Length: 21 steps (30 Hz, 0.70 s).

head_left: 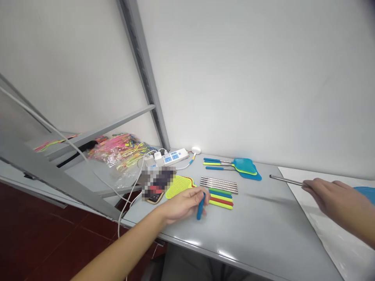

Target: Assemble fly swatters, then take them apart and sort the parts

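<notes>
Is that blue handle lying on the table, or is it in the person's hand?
In the hand: the left hand grips the blue handle in its fingers, with one end showing below them.

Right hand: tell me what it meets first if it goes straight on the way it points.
Likely the blue fly swatter head on the grey table, with the tip of the steel rod in the right hand arriving first; depth is unclear from this view.
</notes>
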### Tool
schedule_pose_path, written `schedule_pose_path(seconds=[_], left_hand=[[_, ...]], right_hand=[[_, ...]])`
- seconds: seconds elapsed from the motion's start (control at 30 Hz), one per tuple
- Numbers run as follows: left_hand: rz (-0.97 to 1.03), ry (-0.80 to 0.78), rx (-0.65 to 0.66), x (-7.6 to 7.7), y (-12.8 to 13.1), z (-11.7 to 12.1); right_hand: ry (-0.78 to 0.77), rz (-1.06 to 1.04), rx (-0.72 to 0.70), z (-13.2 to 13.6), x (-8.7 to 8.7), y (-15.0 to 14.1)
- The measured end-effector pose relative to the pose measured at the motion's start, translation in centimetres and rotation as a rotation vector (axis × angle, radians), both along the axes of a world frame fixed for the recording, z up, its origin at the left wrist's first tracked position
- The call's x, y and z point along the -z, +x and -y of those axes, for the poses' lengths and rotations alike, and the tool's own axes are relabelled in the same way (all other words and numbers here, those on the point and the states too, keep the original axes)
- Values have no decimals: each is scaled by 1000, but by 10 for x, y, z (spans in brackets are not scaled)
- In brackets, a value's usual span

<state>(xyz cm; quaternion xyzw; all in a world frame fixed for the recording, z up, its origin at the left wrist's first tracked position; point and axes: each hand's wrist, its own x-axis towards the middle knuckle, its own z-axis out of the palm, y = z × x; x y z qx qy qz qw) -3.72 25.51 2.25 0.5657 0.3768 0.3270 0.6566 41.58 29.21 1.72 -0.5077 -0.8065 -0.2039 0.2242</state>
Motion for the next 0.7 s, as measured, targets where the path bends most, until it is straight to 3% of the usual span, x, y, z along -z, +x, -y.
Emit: schedule_pose_path(seconds=[0.1,0.2,0.37,0.47,0.6,0.7], left_hand=[[69,196,-267,21,38,11],[-34,325,-391,40,62,19],[-448,512,-312,69,51,35],[-666,667,-255,81,37,38],[-839,900,-210,86,33,31],[-930,980,-255,86,37,24]], right_hand=[[-77,133,-110,22,11,-19],[-63,131,-160,45,21,-49],[106,21,-212,70,31,-72],[110,-24,-188,81,38,-80],[50,-66,-136,90,52,-93],[-19,-117,-97,92,65,-104]])
